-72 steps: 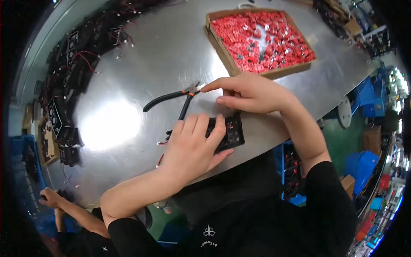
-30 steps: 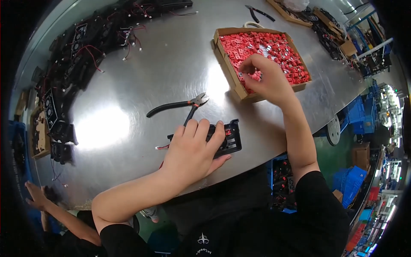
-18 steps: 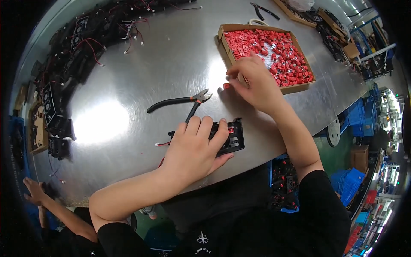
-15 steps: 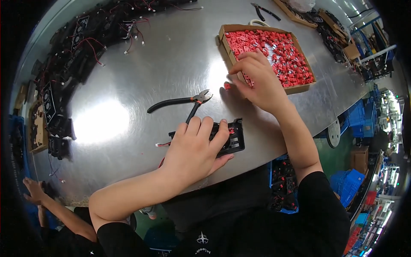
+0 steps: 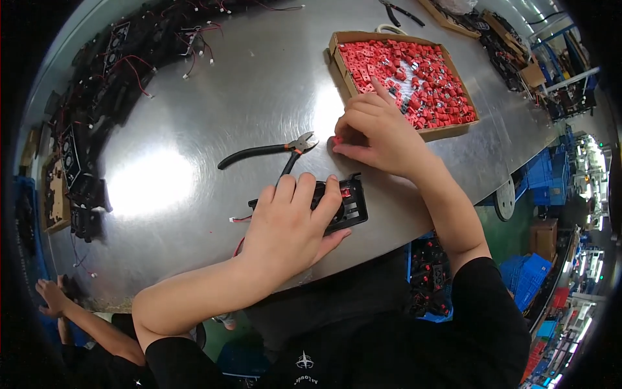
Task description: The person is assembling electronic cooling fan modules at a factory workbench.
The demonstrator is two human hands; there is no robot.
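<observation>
My left hand (image 5: 285,223) is wrapped over a black plastic housing (image 5: 354,209) near the table's front edge, thumb and fingers gripping it. A small red piece (image 5: 345,192) shows inside the housing, and a thin wire with a white connector (image 5: 234,220) sticks out at its left. Farther off, my right hand (image 5: 382,135) pinches a small red plastic part (image 5: 337,140) at the tabletop, its index finger and thumb closed around it. Just left of that part lie diagonal cutters (image 5: 259,151) with black handles, jaws apart; one handle runs behind my left fingers.
Beyond my right hand is a shallow cardboard box (image 5: 448,132) full of red parts. Black housings with wires (image 5: 97,129) crowd the left side of the metal table. More pliers (image 5: 402,13) lie at the back. At lower left, a co-worker's hand (image 5: 53,298) shows.
My right hand has come down and left from the box's edge, and its fingers have closed on the loose red part. The left hand keeps holding the housing.
</observation>
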